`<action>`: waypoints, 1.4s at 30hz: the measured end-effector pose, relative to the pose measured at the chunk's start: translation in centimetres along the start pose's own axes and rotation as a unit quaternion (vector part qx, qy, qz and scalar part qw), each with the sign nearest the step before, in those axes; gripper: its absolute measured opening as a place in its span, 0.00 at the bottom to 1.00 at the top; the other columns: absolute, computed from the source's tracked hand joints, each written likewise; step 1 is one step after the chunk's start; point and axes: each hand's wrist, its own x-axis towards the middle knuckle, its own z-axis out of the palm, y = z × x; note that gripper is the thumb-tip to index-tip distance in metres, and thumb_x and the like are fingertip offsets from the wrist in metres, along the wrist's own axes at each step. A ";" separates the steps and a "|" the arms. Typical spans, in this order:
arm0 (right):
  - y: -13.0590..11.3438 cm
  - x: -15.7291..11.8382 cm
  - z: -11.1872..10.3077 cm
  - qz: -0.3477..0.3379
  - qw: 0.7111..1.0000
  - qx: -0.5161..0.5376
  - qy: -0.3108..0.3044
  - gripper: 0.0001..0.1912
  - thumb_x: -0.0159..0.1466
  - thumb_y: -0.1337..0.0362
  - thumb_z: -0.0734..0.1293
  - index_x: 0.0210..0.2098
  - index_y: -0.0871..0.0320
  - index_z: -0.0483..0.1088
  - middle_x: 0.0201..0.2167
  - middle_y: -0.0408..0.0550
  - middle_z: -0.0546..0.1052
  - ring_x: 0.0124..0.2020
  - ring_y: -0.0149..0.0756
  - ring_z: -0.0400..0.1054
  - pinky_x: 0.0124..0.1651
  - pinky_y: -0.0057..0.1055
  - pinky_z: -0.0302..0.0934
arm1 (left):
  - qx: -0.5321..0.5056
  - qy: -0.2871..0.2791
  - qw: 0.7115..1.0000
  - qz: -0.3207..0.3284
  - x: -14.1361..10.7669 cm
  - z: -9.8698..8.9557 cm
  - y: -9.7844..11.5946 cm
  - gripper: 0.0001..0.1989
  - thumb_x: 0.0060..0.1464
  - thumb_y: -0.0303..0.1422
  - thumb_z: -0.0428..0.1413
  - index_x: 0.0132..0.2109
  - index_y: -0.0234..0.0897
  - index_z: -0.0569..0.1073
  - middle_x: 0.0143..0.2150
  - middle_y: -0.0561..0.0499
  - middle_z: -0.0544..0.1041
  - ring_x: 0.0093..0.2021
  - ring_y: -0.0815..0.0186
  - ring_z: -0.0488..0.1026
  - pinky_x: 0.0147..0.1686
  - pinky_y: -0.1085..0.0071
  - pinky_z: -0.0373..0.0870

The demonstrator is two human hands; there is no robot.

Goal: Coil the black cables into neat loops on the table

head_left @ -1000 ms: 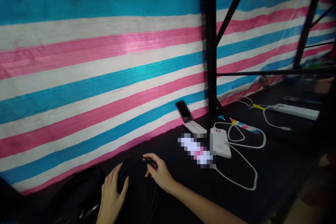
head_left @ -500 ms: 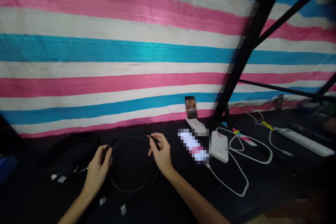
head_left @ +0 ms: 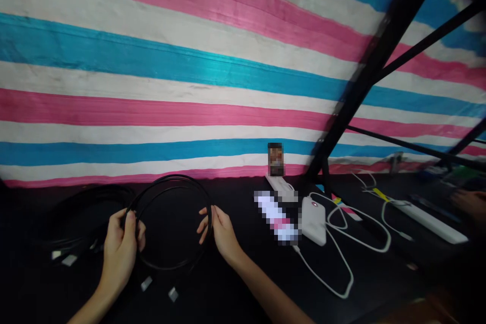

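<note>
A looped black cable point(head_left: 178, 177) is held up between my two hands over the dark tabletop. My left hand point(head_left: 120, 243) is closed round the left side of the coil, thumb on top. On the opposite side, my right hand point(head_left: 224, 238) pinches the coil, its fingertips showing inside the loop. Two pale end pieces, one a light tag point(head_left: 146, 283) and the other a small silvery tip point(head_left: 173, 294), hang or lie below the loop; I cannot tell which. Left of my left hand lies another black cable coil point(head_left: 94, 193) with whitish ends point(head_left: 69, 260).
To the right are a blurred-out phone point(head_left: 279, 220), a white power bank point(head_left: 314, 220) and white charging cords point(head_left: 351, 283). Farther right lies a white power strip point(head_left: 436, 223), near another person's hand point(head_left: 471, 205). A black metal frame point(head_left: 364, 96) stands before the striped sheet point(head_left: 190, 111).
Both hands have shifted left in view with the cable coil, the right hand lower. My left hand has turned and wraps the coil more fully. The camera view has tilted slightly.
</note>
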 end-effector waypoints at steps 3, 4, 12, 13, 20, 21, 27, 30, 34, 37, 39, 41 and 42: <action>-0.5 0.1 -0.3 -0.018 0.999 -0.011 0.024 0.26 0.58 0.42 0.55 0.33 0.60 0.63 0.15 0.38 0.69 0.10 0.25 0.61 0.12 0.20 0.49 | 0.020 -0.032 0.999 -0.009 0.1 -0.3 0.1 0.16 0.50 0.49 0.48 0.38 0.41 0.64 0.15 0.60 0.60 0.15 0.72 0.56 0.14 0.78 0.53; -0.7 0.1 -0.5 -0.025 0.999 -0.011 0.032 0.25 0.59 0.42 0.55 0.33 0.60 0.62 0.15 0.37 0.68 0.09 0.25 0.61 0.12 0.20 0.48 | 0.034 -0.039 0.999 -0.007 0.1 -0.4 0.1 0.17 0.50 0.50 0.48 0.38 0.41 0.65 0.15 0.60 0.60 0.16 0.72 0.56 0.15 0.78 0.54; -1.4 -0.4 -0.8 -0.079 0.993 -0.034 0.083 0.19 0.63 0.49 0.54 0.32 0.59 0.62 0.14 0.35 0.65 0.08 0.21 0.55 0.11 0.18 0.47 | 0.079 -0.093 0.992 -0.039 -0.4 -0.5 -0.3 0.20 0.49 0.52 0.46 0.33 0.40 0.66 0.16 0.59 0.61 0.16 0.71 0.57 0.13 0.77 0.56; -1.4 -0.5 -0.7 -0.078 0.993 -0.036 0.083 0.18 0.63 0.50 0.54 0.32 0.59 0.62 0.14 0.35 0.65 0.08 0.21 0.55 0.11 0.18 0.47 | 0.083 -0.095 0.991 -0.036 -0.4 -0.5 -0.3 0.20 0.49 0.53 0.45 0.32 0.40 0.65 0.16 0.59 0.60 0.15 0.71 0.56 0.12 0.77 0.56; -1.5 -0.7 -0.4 -0.059 0.994 -0.027 0.088 0.18 0.63 0.50 0.54 0.31 0.59 0.62 0.13 0.35 0.64 0.08 0.21 0.54 0.10 0.17 0.44 | 0.109 -0.094 0.989 -0.024 -0.1 -0.7 -0.7 0.20 0.49 0.53 0.45 0.29 0.41 0.63 0.15 0.58 0.59 0.15 0.71 0.56 0.13 0.77 0.55; -1.5 -0.7 -0.4 -0.056 0.994 -0.026 0.089 0.18 0.63 0.50 0.54 0.31 0.59 0.62 0.13 0.35 0.64 0.08 0.20 0.54 0.10 0.17 0.45 | 0.110 -0.093 0.989 -0.029 -0.1 -0.8 -0.7 0.20 0.49 0.53 0.45 0.29 0.40 0.63 0.15 0.58 0.59 0.15 0.71 0.56 0.13 0.77 0.55; -1.4 -0.7 -0.3 -0.055 0.995 -0.011 0.087 0.18 0.63 0.50 0.55 0.30 0.59 0.62 0.12 0.35 0.64 0.08 0.20 0.54 0.10 0.17 0.45 | 0.111 -0.088 0.989 -0.041 -0.3 -0.7 -0.6 0.21 0.48 0.54 0.45 0.28 0.40 0.61 0.16 0.58 0.59 0.15 0.72 0.56 0.13 0.78 0.54; -1.4 -0.8 -0.3 -0.054 0.994 -0.010 0.095 0.18 0.63 0.51 0.55 0.30 0.59 0.62 0.12 0.34 0.63 0.08 0.20 0.53 0.09 0.16 0.44 | 0.118 -0.087 0.989 -0.033 -0.3 -0.6 -0.5 0.20 0.49 0.53 0.45 0.29 0.40 0.62 0.16 0.59 0.60 0.16 0.72 0.56 0.13 0.79 0.54; -1.5 -0.9 -0.2 -0.045 0.994 -0.012 0.099 0.17 0.63 0.52 0.54 0.30 0.59 0.62 0.12 0.34 0.63 0.08 0.20 0.53 0.09 0.16 0.45 | 0.127 -0.094 0.987 -0.038 -0.4 -0.6 -0.6 0.20 0.49 0.53 0.45 0.30 0.40 0.63 0.16 0.59 0.60 0.16 0.72 0.57 0.13 0.79 0.56; -1.6 -1.1 -0.2 -0.039 0.994 -0.010 0.099 0.16 0.64 0.53 0.54 0.30 0.59 0.62 0.12 0.34 0.62 0.08 0.20 0.53 0.09 0.16 0.45 | 0.128 -0.096 0.987 -0.027 -0.4 -0.7 -0.8 0.19 0.51 0.52 0.44 0.28 0.40 0.62 0.16 0.59 0.59 0.16 0.72 0.57 0.14 0.79 0.56; -1.7 -1.2 -0.1 -0.041 0.994 -0.009 0.096 0.16 0.64 0.53 0.54 0.30 0.59 0.62 0.12 0.34 0.62 0.08 0.20 0.53 0.09 0.15 0.45 | 0.127 -0.095 0.987 -0.018 -0.4 -0.7 -0.8 0.19 0.51 0.51 0.44 0.28 0.40 0.62 0.16 0.59 0.59 0.17 0.73 0.56 0.15 0.79 0.56; -1.8 -1.2 -0.1 -0.044 0.995 -0.009 0.094 0.16 0.64 0.53 0.54 0.30 0.59 0.62 0.12 0.34 0.62 0.08 0.20 0.53 0.09 0.15 0.45 | 0.127 -0.096 0.987 -0.017 -0.4 -0.7 -0.7 0.19 0.51 0.51 0.44 0.28 0.40 0.62 0.16 0.59 0.59 0.17 0.73 0.57 0.15 0.79 0.56; -1.8 -1.2 -0.1 -0.046 0.994 -0.009 0.094 0.16 0.64 0.53 0.54 0.30 0.59 0.62 0.12 0.34 0.62 0.08 0.20 0.53 0.09 0.15 0.45 | 0.127 -0.096 0.987 -0.018 -0.4 -0.6 -0.7 0.19 0.51 0.51 0.44 0.28 0.40 0.62 0.16 0.59 0.59 0.16 0.73 0.56 0.15 0.79 0.55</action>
